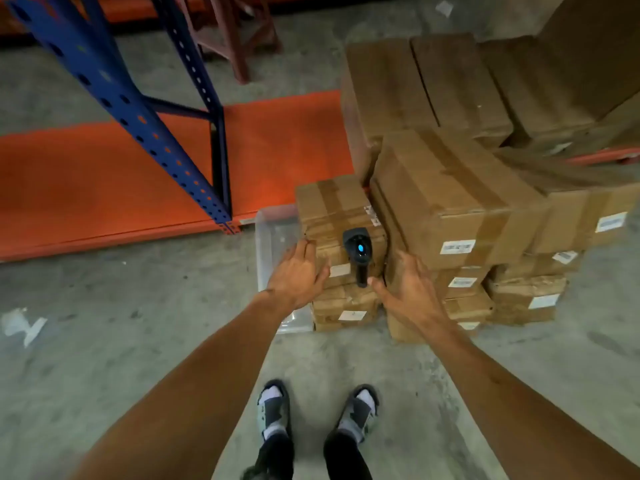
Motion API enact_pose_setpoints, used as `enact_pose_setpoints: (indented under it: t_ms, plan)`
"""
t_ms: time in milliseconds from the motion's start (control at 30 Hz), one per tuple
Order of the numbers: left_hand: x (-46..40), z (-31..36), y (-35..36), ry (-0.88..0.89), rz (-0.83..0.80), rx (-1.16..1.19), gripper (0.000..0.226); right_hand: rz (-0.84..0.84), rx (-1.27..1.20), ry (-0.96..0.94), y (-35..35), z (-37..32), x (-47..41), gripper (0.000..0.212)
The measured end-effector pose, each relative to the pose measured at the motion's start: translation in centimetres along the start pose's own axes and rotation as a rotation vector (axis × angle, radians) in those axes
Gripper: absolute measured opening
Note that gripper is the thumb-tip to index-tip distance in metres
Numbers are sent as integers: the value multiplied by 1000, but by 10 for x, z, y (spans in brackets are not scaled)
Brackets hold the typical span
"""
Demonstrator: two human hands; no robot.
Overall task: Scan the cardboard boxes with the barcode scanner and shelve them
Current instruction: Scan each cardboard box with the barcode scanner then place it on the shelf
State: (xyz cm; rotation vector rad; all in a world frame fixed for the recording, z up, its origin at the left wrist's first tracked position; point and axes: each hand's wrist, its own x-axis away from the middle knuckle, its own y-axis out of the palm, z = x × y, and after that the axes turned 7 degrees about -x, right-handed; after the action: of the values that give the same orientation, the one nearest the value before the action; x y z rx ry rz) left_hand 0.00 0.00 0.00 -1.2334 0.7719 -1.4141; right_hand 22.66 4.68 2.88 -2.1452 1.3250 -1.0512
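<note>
Head view, person standing over floor stacks of cardboard boxes. Barcode scanner (356, 256) lies on the top box (337, 223) of the nearest stack, just past 12 o'clock from the feet; blue light lit, handle overhanging the near edge toward the person.

Left hand (294, 275): fingers straight and spread, resting against the top box's left near corner, at about 9 o'clock from the scanner. Right hand (410, 289): fingers relaxed and spread, holding nothing; thumb tip just beside the scanner handle, at about 4 o'clock from it. Contact with the box's right side: cannot tell.

Judgement: step in hand is picking up the top box for shelving, both hands bracketing it; scanner rides loose on top.

Next move calls for a level two-sided lift, or removing the scanner first, since it could slide off. Orange shelf deck (104, 174) at 10 o'clock is the likely destination.

Clear plastic bin (273, 237) sits just left of the stack.
</note>
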Motion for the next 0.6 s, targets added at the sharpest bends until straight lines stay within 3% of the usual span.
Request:
enact_pose_setpoints:
  t_ms: [300, 600]
  plan:
    - [-92, -45, 135, 142, 119, -59, 58, 137, -244, -21, 101, 74, -83, 92]
    - [-124, -69, 189, 192, 199, 71, 55, 277, -452, -75, 154, 102, -136, 90]
